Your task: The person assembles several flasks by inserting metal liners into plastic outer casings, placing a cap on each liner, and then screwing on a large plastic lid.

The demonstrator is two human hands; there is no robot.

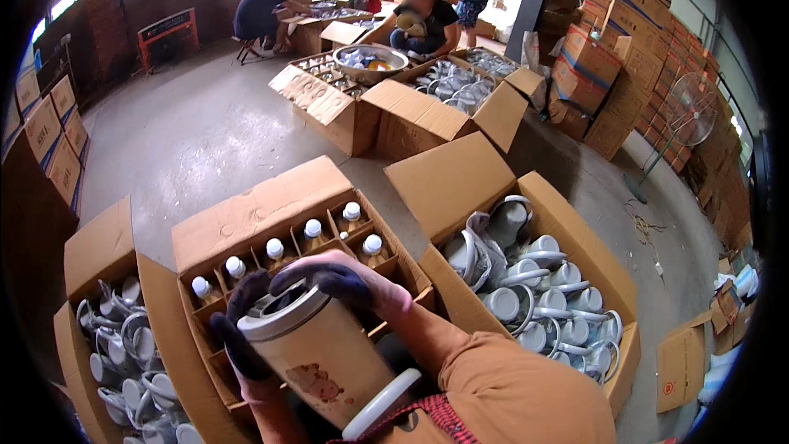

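Note:
A beige vacuum jug [325, 353] with a grey collar and a small reddish-brown picture leans in front of me, its open top tilted up to the left. My left hand [246, 353], in a pink glove with dark fingers, grips its left side just below the collar. From above, my right hand [349, 275], gloved alike, curls its fingers over the collar at the mouth. What lies inside the mouth is mostly hidden. A pale grey curved handle [382, 403] sticks out at the jug's lower right. Behind it stands a divided carton [263, 205] with several white-capped bottles [274, 248].
Open cartons of grey lids with handles flank me at left [123, 345] and right [542, 288]. Farther off, a co-worker [423, 16] squats behind more cartons and a metal basin [370, 62]. Other people sit and stand beyond. A floor fan [686, 111] and stacked boxes [625, 57] line the right.

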